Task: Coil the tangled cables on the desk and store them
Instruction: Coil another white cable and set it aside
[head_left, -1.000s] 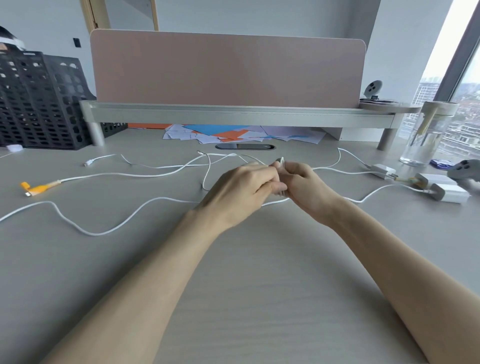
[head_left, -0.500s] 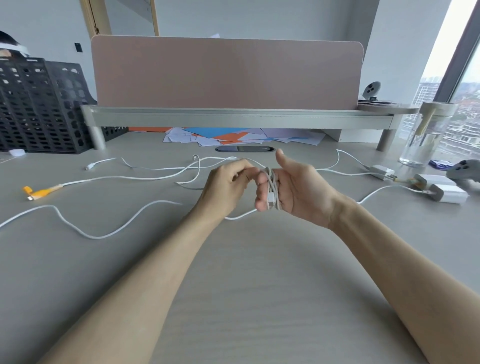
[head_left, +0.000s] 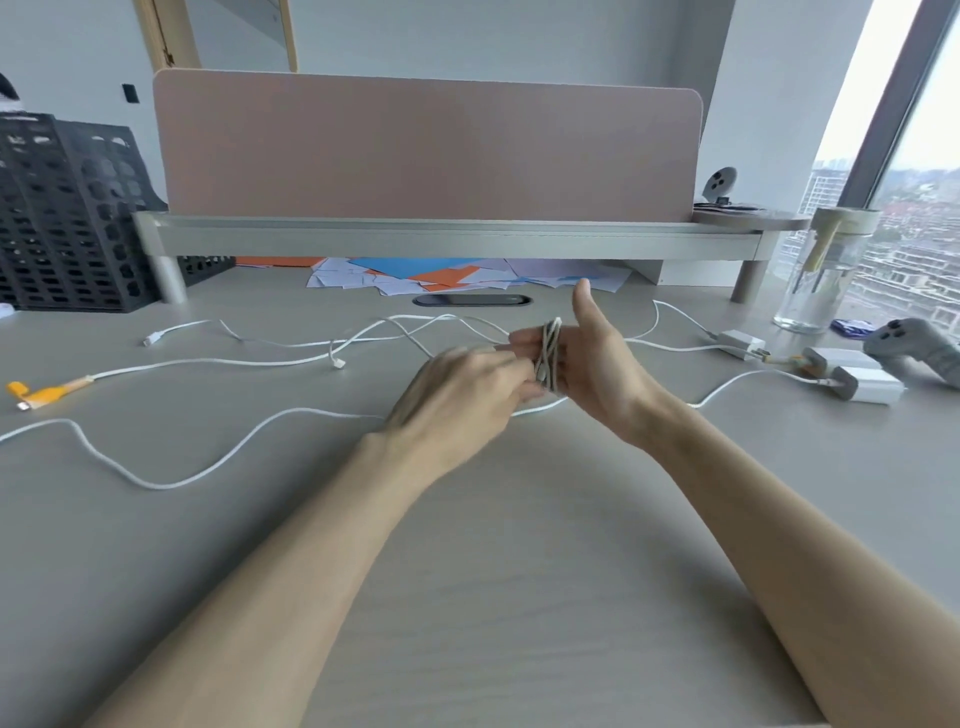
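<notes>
Cable loops (head_left: 550, 356) are wound in several turns around the straight fingers of the right hand (head_left: 597, 364). This hand is held above the middle of the surface (head_left: 467, 597), palm turned left and thumb pointing up. Its grip is not closed: the fingers are extended and the coil sits around them rather than being clenched.

The left hand (head_left: 462, 395) is just beside it, with its bunched fingertips meeting the coil. Motion blur hides whether that grip pinches a strand, so I cannot tell.

A loose white run (head_left: 727, 384) leads from below the hands toward the right edge and ends at a white charger (head_left: 872, 387). A second charger (head_left: 737, 343) lies near it, a little farther back.

More white cables (head_left: 260, 358) lie spread over the left half of the surface, and one long strand (head_left: 156, 483) curves out to the left edge. An orange-tipped connector (head_left: 41, 392) rests near that edge.

A grey game controller (head_left: 914, 353) sits at the right edge, with a glass bottle (head_left: 821, 270) toward the far right corner. Black mesh file racks (head_left: 67, 218) fill the far left corner. Along the far edge stands a raised shelf (head_left: 457, 239) carrying a pink panel (head_left: 426, 145), with coloured papers (head_left: 441, 275) lying underneath it.
</notes>
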